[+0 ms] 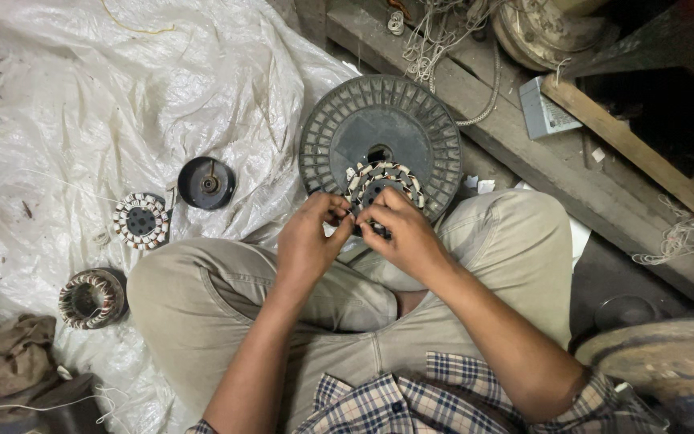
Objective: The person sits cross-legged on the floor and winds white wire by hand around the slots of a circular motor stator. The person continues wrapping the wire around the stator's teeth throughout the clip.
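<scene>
I sit cross-legged and hold a round ring-shaped motor stator (385, 178) with white and dark slots in front of my knees. My left hand (308, 239) pinches its near left edge. My right hand (405, 231) grips its near right side, fingers curled on the rim. The stator's lower part is hidden behind my fingers. Just beyond it lies a large dark grey ribbed plastic spool (379, 133), flat on the floor.
On the white plastic sheet (122, 96) to my left lie a second stator (140, 220), a small black round cap (206, 182) and a wound copper coil ring (91, 298). A wooden beam (516, 137), a grey box (546, 110) and tangled string (435, 32) lie beyond.
</scene>
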